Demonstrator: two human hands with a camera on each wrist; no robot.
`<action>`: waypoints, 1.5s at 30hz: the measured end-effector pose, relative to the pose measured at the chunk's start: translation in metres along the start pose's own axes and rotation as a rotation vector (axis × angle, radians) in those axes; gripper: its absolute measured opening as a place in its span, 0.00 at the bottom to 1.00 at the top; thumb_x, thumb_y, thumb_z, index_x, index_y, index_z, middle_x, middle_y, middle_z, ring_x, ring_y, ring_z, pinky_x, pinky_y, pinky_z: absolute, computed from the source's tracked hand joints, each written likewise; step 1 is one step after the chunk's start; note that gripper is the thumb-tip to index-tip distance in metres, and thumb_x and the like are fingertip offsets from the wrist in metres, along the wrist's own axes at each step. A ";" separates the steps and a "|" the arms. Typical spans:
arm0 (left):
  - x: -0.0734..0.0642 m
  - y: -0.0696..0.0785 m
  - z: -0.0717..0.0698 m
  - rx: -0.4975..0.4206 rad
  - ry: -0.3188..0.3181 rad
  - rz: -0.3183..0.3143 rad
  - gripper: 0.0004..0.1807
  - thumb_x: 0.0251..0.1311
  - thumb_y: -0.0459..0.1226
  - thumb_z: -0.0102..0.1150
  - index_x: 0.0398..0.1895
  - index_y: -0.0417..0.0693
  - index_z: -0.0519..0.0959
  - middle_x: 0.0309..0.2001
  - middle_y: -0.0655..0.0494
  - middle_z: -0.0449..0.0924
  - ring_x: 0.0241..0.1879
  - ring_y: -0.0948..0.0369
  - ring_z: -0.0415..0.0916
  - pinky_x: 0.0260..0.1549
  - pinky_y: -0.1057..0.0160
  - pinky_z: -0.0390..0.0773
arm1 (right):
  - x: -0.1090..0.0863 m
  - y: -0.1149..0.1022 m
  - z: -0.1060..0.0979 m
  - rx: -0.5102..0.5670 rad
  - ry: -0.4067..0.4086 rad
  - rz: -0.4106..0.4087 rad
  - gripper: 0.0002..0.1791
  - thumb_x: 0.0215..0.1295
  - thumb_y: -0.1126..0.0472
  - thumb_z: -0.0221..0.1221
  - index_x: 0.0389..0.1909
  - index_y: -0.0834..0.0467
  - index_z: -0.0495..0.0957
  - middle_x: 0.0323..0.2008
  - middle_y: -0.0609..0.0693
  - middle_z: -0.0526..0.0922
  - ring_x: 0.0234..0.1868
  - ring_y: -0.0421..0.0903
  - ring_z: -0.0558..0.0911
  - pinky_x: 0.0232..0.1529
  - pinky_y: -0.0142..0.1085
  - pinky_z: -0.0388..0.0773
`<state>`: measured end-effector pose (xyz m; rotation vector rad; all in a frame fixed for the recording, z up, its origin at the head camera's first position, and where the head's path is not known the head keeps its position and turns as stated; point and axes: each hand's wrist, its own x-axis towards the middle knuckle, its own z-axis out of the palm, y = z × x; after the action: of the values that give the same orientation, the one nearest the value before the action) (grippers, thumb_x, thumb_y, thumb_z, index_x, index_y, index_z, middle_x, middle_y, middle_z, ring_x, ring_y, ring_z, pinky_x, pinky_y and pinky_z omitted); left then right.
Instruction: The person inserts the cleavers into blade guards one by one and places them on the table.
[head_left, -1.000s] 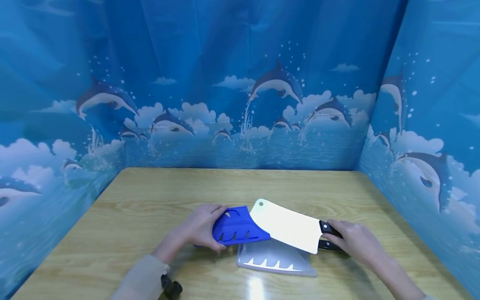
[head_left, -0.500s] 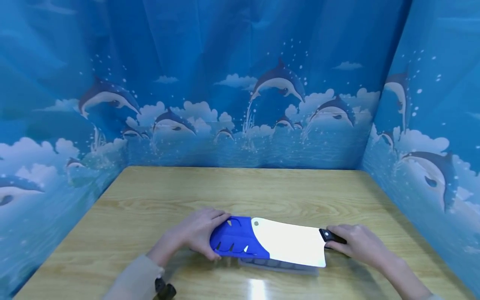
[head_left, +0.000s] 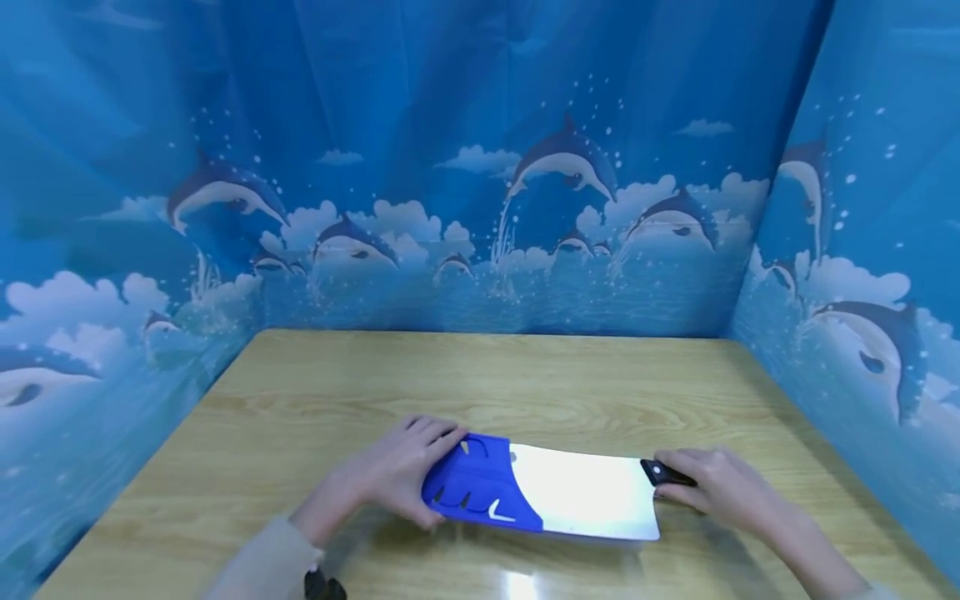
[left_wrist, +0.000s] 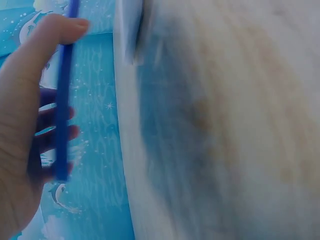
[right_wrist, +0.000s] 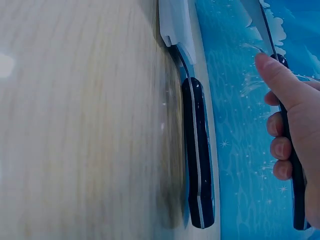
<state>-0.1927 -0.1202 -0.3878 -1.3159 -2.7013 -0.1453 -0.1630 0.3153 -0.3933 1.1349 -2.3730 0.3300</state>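
A cleaver with a broad pale blade (head_left: 588,498) lies flat and low over the wooden table (head_left: 480,375). My right hand (head_left: 708,492) grips its black handle (head_left: 664,475); in the right wrist view the fingers (right_wrist: 282,150) curl round that handle (right_wrist: 296,180). A blue slotted blade cover (head_left: 472,490) overlaps the blade's front end, and pale metal shows through one slot. My left hand (head_left: 401,471) holds the cover at its left edge, thumb underneath. In the left wrist view the cover (left_wrist: 62,100) is edge-on, pinched between thumb and fingers (left_wrist: 50,135).
Blue dolphin-print curtains (head_left: 480,208) wall the table at the back and both sides. In the right wrist view a second dark handle shape (right_wrist: 197,150) shows against the table surface; I cannot tell whether it is a reflection.
The cleaver came down from a tilt to lie flat, and its front end now sits under the blue cover. The clear cover that lay beneath is hidden.
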 end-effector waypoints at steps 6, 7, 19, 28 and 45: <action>-0.012 0.005 0.008 -0.078 0.076 -0.149 0.61 0.32 0.70 0.61 0.70 0.49 0.56 0.60 0.46 0.61 0.60 0.47 0.58 0.51 0.40 0.65 | -0.005 -0.005 0.000 0.022 0.017 0.034 0.19 0.45 0.54 0.70 0.38 0.57 0.80 0.28 0.48 0.83 0.25 0.33 0.78 0.18 0.20 0.67; -0.014 0.005 0.010 -0.091 0.088 -0.166 0.61 0.32 0.71 0.60 0.70 0.48 0.56 0.61 0.45 0.60 0.60 0.46 0.58 0.51 0.40 0.65 | -0.005 -0.006 0.000 0.029 0.023 0.032 0.18 0.45 0.55 0.70 0.38 0.57 0.80 0.28 0.48 0.83 0.25 0.33 0.78 0.18 0.19 0.67; -0.029 0.004 0.016 -0.238 0.248 -0.162 0.63 0.26 0.68 0.68 0.67 0.42 0.61 0.63 0.48 0.58 0.61 0.48 0.56 0.52 0.45 0.68 | -0.006 -0.026 -0.006 0.052 -0.001 0.059 0.16 0.47 0.56 0.70 0.36 0.57 0.80 0.29 0.45 0.83 0.27 0.32 0.79 0.21 0.18 0.70; -0.042 -0.001 0.022 -0.266 0.344 -0.100 0.63 0.20 0.66 0.72 0.65 0.43 0.64 0.60 0.49 0.61 0.59 0.51 0.58 0.49 0.46 0.71 | -0.005 -0.050 -0.012 0.088 -0.071 0.149 0.14 0.53 0.55 0.66 0.39 0.57 0.80 0.27 0.40 0.81 0.24 0.26 0.72 0.18 0.17 0.63; -0.060 0.002 0.023 -0.214 0.452 -0.022 0.60 0.19 0.66 0.72 0.61 0.42 0.69 0.56 0.48 0.66 0.53 0.54 0.62 0.43 0.52 0.74 | 0.001 -0.068 -0.021 0.173 -0.235 0.241 0.17 0.60 0.50 0.59 0.43 0.57 0.80 0.32 0.42 0.82 0.28 0.28 0.75 0.20 0.27 0.71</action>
<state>-0.1566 -0.1623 -0.4199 -1.1328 -2.3612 -0.6646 -0.1036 0.2806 -0.3738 1.0095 -2.7422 0.5176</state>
